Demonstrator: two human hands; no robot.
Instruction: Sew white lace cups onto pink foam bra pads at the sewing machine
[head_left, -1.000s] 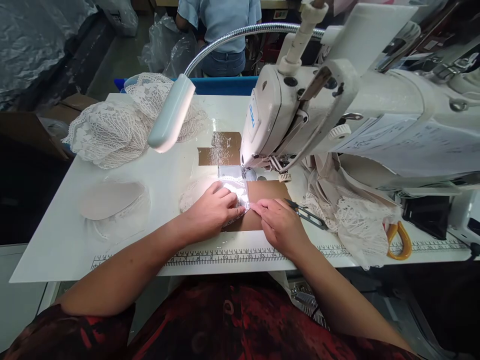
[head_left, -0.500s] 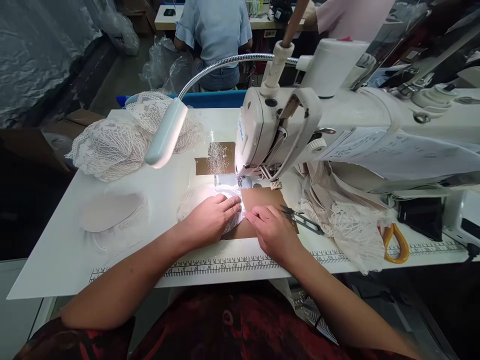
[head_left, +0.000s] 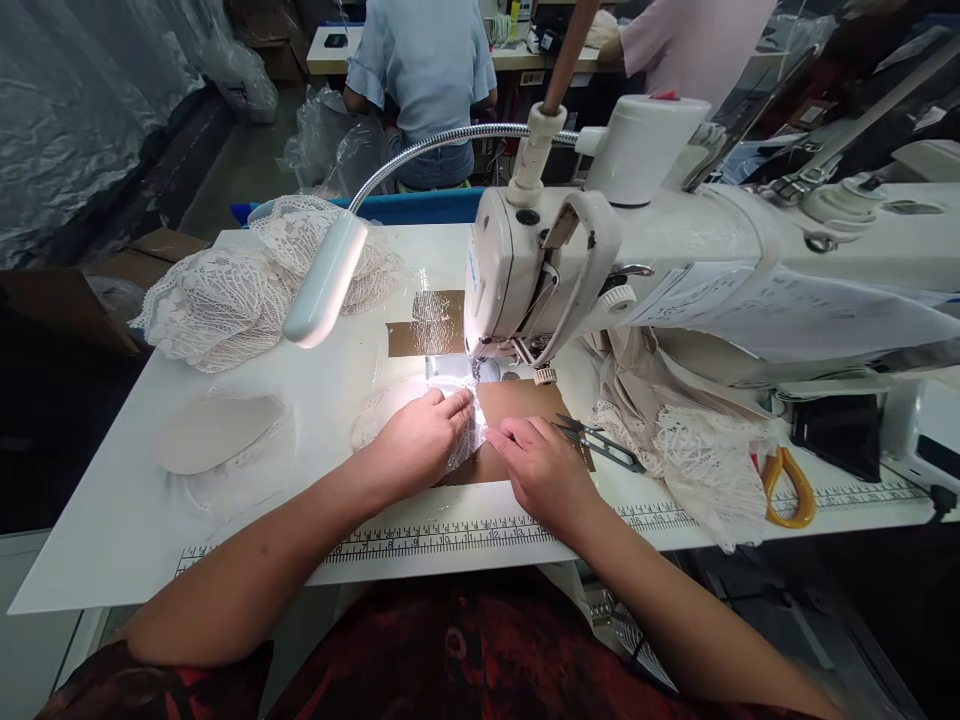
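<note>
Guiding a white lace piece [head_left: 373, 412] up to the presser foot [head_left: 480, 368] of the sewing machine [head_left: 540, 260], centre of frame, under the gooseneck lamp [head_left: 324, 280]. Findings follow.

Left hand [head_left: 420, 442]: laid flat on the lace, palm down, fingers extended and closed side by side, pressing the fabric onto the table [head_left: 112, 540]. The fingertips lie just short of the foot.

Right hand [head_left: 544, 470]: just right of the left, knuckles up, fingers curled, tips at the lace's right edge where it crosses the brown taped patch [head_left: 529, 398]. I cannot tell whether thumb and finger nip that edge or only bear down on it.

Lace piece: under and between both hands, leading end at the foot, rounded remainder showing left of my left hand.

Surroundings: thread snips [head_left: 600, 445] just right of my right hand; heaped trim [head_left: 697, 440] further right; orange-handled scissors [head_left: 787, 485] at far right; a lace pile [head_left: 225, 290] at upper left; a pale pad [head_left: 214, 432] at left; a ruler strip [head_left: 450, 540] along the near edge. A person in a blue shirt [head_left: 424, 60] is at the top of frame, back turned.

Assessment: in my judgement this step wants light, even pressure from the flat hand so the lace feeds without stretching. The edge should run true to the foot, and my fingertips must stay clear of the needle. The snips lie near my right hand, which is a possible snag.
</note>
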